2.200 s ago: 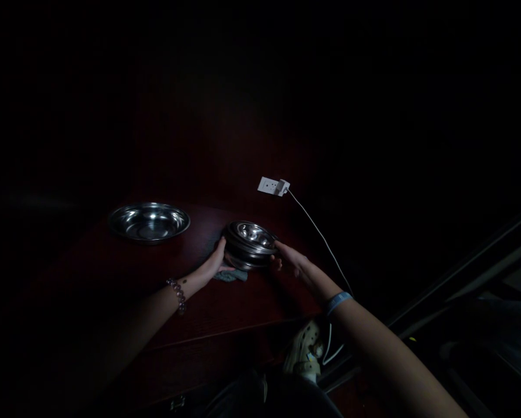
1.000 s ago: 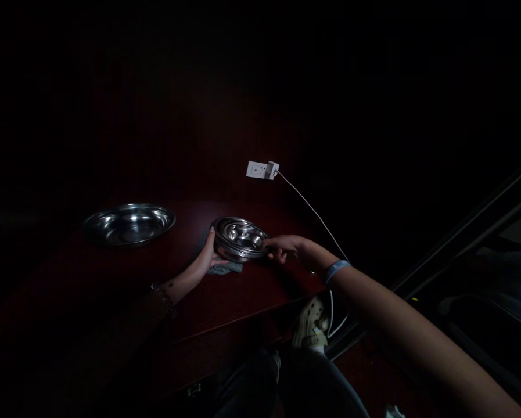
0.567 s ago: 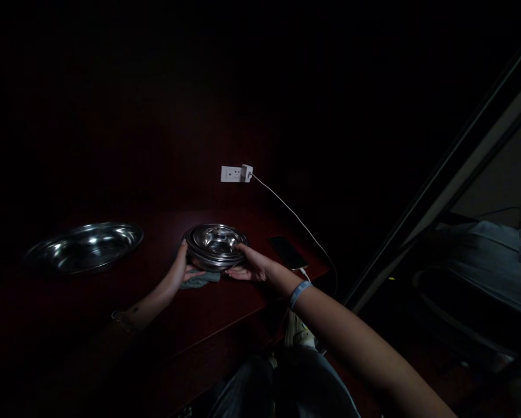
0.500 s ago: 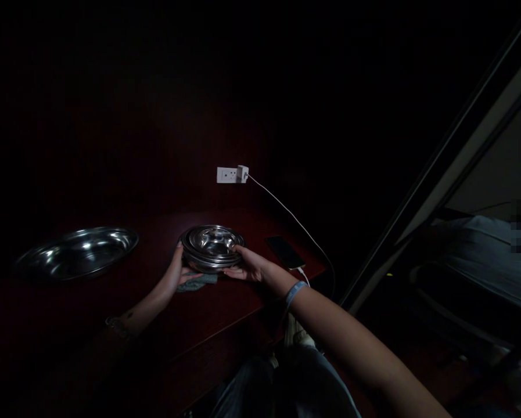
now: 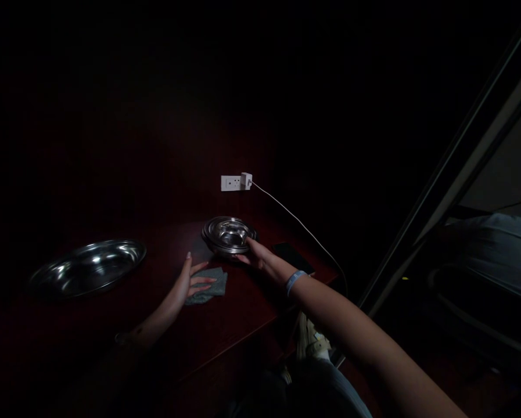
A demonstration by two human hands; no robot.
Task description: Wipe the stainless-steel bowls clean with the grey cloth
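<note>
The scene is very dark. A stack of shiny steel bowls (image 5: pixel 229 234) stands on the dark red table (image 5: pixel 238 302) near the wall. My right hand (image 5: pixel 260 259) grips the stack's near right rim. My left hand (image 5: pixel 189 277) is off the stack, fingers spread and open, resting over a grey cloth (image 5: pixel 210 285) on the table. A single wide steel plate (image 5: pixel 86 270) lies further left.
A white wall socket with a charger (image 5: pixel 236 182) sits above the bowls; its white cable (image 5: pixel 299 223) runs down to a dark phone (image 5: pixel 291 253) at the table's right end. A dark slanted frame (image 5: pixel 452 168) rises on the right. A light shoe (image 5: pixel 310 342) shows below the table.
My left hand has let go of the bowl stack and dropped onto the cloth. The stack has been pushed away toward the wall, off the cloth, with my right hand on it.
</note>
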